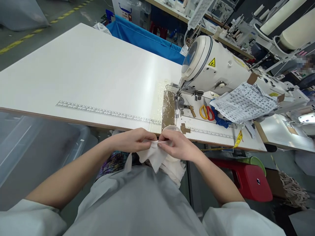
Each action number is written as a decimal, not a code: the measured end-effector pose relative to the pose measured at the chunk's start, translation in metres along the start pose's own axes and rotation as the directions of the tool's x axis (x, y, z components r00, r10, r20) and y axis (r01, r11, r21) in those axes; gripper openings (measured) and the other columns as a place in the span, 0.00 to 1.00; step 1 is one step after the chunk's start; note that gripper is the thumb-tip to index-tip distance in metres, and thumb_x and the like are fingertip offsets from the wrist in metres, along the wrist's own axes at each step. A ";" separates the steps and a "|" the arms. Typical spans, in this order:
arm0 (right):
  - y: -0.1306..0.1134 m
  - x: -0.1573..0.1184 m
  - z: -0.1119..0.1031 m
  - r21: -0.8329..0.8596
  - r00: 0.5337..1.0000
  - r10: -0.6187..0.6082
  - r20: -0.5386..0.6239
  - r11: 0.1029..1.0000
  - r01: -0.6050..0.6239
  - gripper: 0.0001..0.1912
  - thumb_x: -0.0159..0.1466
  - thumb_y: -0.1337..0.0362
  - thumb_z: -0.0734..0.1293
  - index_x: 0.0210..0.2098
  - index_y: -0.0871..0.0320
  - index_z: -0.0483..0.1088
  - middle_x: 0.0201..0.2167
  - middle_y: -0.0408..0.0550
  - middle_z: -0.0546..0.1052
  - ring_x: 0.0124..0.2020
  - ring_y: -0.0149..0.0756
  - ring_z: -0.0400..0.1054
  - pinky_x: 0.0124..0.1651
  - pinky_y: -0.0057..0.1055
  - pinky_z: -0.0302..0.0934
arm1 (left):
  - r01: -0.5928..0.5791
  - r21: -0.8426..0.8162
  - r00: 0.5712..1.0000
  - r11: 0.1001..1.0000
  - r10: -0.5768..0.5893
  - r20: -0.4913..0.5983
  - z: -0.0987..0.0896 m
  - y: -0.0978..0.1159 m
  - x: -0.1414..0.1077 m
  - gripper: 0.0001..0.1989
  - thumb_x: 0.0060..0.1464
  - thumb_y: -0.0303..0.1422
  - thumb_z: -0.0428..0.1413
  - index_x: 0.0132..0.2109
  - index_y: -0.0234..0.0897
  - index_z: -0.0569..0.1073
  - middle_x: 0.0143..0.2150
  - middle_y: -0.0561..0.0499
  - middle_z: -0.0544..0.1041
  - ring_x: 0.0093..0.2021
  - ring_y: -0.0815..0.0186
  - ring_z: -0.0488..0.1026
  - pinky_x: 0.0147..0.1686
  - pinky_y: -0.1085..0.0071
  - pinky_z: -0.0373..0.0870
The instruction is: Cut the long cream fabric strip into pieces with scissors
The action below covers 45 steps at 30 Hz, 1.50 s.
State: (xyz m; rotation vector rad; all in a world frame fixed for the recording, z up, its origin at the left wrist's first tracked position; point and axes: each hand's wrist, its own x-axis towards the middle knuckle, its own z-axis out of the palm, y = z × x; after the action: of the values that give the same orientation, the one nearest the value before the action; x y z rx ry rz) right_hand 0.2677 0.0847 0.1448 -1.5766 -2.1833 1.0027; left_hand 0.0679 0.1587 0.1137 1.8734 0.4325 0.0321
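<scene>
White cloth (154,156) is pinched between the left grip (139,139) and the right grip (179,144); both are closed narrowly on its upper edge, thumbs and fingertips nearly meeting. The cloth is held at the near edge of the white surface (110,65), and its free part is hung below the fingers toward the grey garment (145,203) worn by the person. More pale folds are bunched under the right grip; whether these belong to the same piece cannot be told. The gathered edge is partly hidden by the fingers. A pale round object (174,127) is seen just beyond the right grip, partly covered by it. Directly past it, a brown tape strip (168,108) is stuck to the surface, with a printed ruler scale (108,112) run out to the left. The sewing machine (214,62) is mounted beyond, its needle area well apart from the cloth. To the right of the needle area, a wooden-handled tool (192,111), scissors (208,109) with yellow and red handles and blue fabric (221,122) are laid; the fabric is partly overhung by handwritten sheets (243,101). A yellow tape measure (238,139) is draped over the near edge at right. A red stool (254,183) is noted below, and a blue fabric bin (147,39) behind the surface.
</scene>
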 end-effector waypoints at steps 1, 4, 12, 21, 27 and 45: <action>0.000 -0.001 0.000 0.008 1.000 -0.002 -0.004 1.000 0.002 0.05 0.61 0.68 0.63 0.29 0.57 0.63 0.27 0.39 0.67 0.30 0.30 0.59 0.32 0.28 0.49 | -0.002 -0.003 1.000 1.000 0.002 -0.018 0.001 0.001 0.000 0.06 0.54 0.29 0.47 0.30 0.35 0.66 0.22 0.56 0.58 0.22 0.71 0.50 0.22 0.73 0.49; 0.002 -0.002 0.001 0.020 1.000 -0.014 -0.011 1.000 0.015 0.05 0.62 0.68 0.63 0.29 0.57 0.63 0.27 0.39 0.67 0.30 0.30 0.59 0.32 0.28 0.49 | -0.020 -0.001 0.998 1.000 0.020 -0.056 0.006 0.003 0.002 0.07 0.55 0.31 0.47 0.29 0.36 0.64 0.25 0.55 0.61 0.24 0.71 0.55 0.23 0.74 0.52; 0.004 -0.003 0.005 0.007 0.999 -0.022 -0.031 1.000 0.022 0.07 0.63 0.66 0.64 0.28 0.57 0.62 0.25 0.38 0.66 0.29 0.30 0.58 0.31 0.27 0.49 | -0.031 -0.039 0.998 0.999 0.029 -0.061 0.013 -0.008 0.001 0.17 0.62 0.43 0.48 0.29 0.36 0.63 0.25 0.56 0.58 0.24 0.71 0.53 0.22 0.74 0.51; 0.005 -0.007 0.005 -0.086 0.983 -0.164 -0.077 0.984 0.158 0.06 0.67 0.62 0.63 0.42 0.55 0.68 0.42 0.46 0.75 0.48 0.40 0.63 0.50 0.37 0.57 | -0.067 -0.140 0.998 0.988 0.065 -0.019 0.011 -0.013 -0.002 0.18 0.63 0.42 0.49 0.28 0.36 0.61 0.24 0.57 0.55 0.23 0.72 0.51 0.22 0.73 0.49; 0.007 -0.011 0.012 -0.083 0.982 -0.180 -0.053 0.981 0.175 0.15 0.70 0.59 0.60 0.28 0.56 0.64 0.24 0.40 0.68 0.32 0.33 0.64 0.49 0.35 0.58 | -0.079 -0.163 0.997 0.983 0.079 -0.002 0.016 -0.009 -0.005 0.19 0.64 0.44 0.48 0.29 0.35 0.63 0.23 0.56 0.57 0.23 0.72 0.52 0.22 0.74 0.49; 0.007 -0.023 0.011 0.161 0.998 0.043 -0.039 0.986 -0.036 0.16 0.67 0.56 0.63 0.28 0.58 0.69 0.21 0.38 0.68 0.23 0.26 0.59 0.27 0.24 0.50 | -0.053 -0.070 0.998 0.996 0.050 -0.038 0.016 -0.011 -0.037 0.14 0.62 0.41 0.49 0.34 0.35 0.66 0.26 0.55 0.66 0.24 0.71 0.60 0.22 0.75 0.53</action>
State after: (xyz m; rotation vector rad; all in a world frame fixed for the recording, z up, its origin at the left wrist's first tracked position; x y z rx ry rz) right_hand 0.2748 0.0604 0.1361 -1.5588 -1.9960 1.1159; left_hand 0.0338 0.1354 0.1049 1.8160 0.4032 0.1151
